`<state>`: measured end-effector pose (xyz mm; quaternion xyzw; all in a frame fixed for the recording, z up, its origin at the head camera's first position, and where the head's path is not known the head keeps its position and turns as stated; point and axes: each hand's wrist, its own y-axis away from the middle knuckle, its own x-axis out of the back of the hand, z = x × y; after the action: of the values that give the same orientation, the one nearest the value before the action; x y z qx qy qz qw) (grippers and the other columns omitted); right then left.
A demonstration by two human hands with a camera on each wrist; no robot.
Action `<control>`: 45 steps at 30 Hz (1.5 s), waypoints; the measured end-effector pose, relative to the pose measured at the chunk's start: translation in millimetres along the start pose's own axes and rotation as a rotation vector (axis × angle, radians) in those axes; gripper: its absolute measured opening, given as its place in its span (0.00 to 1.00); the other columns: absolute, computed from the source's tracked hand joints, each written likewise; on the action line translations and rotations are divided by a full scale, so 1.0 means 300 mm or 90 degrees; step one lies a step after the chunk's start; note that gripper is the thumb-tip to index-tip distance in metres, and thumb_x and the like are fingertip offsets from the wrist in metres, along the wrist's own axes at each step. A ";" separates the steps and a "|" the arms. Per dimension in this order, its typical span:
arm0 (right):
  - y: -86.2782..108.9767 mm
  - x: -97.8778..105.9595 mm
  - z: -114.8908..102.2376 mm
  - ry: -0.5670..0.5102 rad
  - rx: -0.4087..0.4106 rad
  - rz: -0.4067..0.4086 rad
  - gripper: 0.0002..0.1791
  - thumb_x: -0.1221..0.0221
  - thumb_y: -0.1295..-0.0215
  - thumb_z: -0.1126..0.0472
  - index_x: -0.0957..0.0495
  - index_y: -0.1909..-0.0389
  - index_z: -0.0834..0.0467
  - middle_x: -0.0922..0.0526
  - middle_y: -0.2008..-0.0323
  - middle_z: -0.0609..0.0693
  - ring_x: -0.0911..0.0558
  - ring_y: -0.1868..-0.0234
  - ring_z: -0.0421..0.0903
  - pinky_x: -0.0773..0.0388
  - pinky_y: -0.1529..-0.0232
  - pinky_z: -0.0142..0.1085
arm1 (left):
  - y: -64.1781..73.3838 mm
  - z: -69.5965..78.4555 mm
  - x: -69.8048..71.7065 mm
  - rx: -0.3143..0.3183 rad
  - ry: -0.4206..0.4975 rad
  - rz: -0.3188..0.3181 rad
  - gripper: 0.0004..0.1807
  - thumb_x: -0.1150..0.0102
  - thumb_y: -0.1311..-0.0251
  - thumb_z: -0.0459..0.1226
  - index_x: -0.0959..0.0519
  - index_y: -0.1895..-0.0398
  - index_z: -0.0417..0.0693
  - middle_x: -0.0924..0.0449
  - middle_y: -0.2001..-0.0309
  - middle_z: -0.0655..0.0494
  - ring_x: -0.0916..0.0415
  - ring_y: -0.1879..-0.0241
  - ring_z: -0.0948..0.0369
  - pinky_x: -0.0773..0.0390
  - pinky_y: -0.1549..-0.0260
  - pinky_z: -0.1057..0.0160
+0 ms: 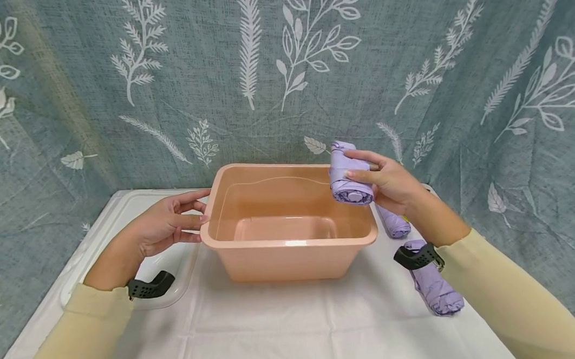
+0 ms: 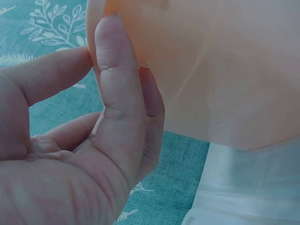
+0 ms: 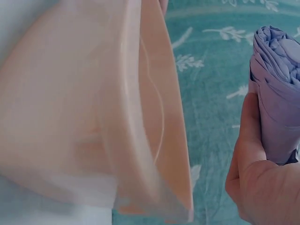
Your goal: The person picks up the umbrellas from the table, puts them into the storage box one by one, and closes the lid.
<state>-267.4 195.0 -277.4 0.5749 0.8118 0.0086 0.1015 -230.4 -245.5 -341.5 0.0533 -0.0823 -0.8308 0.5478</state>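
A peach plastic tub [image 1: 287, 263] stands on the table with its open top facing up and nothing inside. My left hand [image 1: 168, 223] grips its left rim, thumb toward the front and fingers spread behind; the left wrist view shows fingertips against the rim and outer wall. Over the tub's right rim, my right hand [image 1: 390, 182] holds a folded lavender umbrella [image 1: 341, 168], thumb on the near side and fingers behind. Its pleated end, around a pale round cap, points toward me. In the right wrist view this umbrella [image 3: 281, 112] is upright, beside the tub and apart from it.
Two more folded lavender umbrellas [image 1: 434, 285] lie on the table's right side, partly hidden by my right arm. A whitish tray-like lid [image 1: 162, 264] lies flat at the left under my left arm. A green leaf-patterned curtain [image 1: 203, 70] hangs close behind the white-covered table [image 1: 276, 332].
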 end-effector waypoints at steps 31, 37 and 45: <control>-0.180 -0.154 -0.021 0.120 -0.093 -0.100 0.33 0.36 0.34 0.73 0.28 0.29 0.55 0.24 0.48 0.57 0.15 0.56 0.48 0.12 0.61 0.36 | -0.001 -0.003 0.008 -0.006 0.004 -0.007 0.46 0.37 0.33 0.28 0.50 0.17 0.46 0.26 0.50 0.56 0.15 0.62 0.62 0.11 0.60 0.60; -0.210 -0.181 -0.008 0.121 -0.111 -0.119 0.32 0.38 0.33 0.75 0.30 0.29 0.58 0.24 0.47 0.59 0.15 0.57 0.49 0.11 0.60 0.37 | 0.001 -0.002 0.004 -0.007 0.004 -0.007 0.45 0.38 0.34 0.28 0.49 0.17 0.46 0.26 0.50 0.56 0.15 0.62 0.62 0.11 0.60 0.60; -0.256 -0.219 0.017 0.125 -0.161 -0.119 0.29 0.36 0.34 0.73 0.26 0.32 0.57 0.22 0.45 0.61 0.14 0.56 0.52 0.11 0.58 0.41 | 0.001 -0.009 0.002 -0.009 -0.001 -0.008 0.44 0.38 0.33 0.28 0.49 0.17 0.45 0.25 0.51 0.56 0.15 0.63 0.61 0.11 0.61 0.61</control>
<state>-317.3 107.1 -282.2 0.4758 0.8603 0.1574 0.0936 -229.8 -246.4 -344.0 0.0494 -0.0762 -0.8348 0.5431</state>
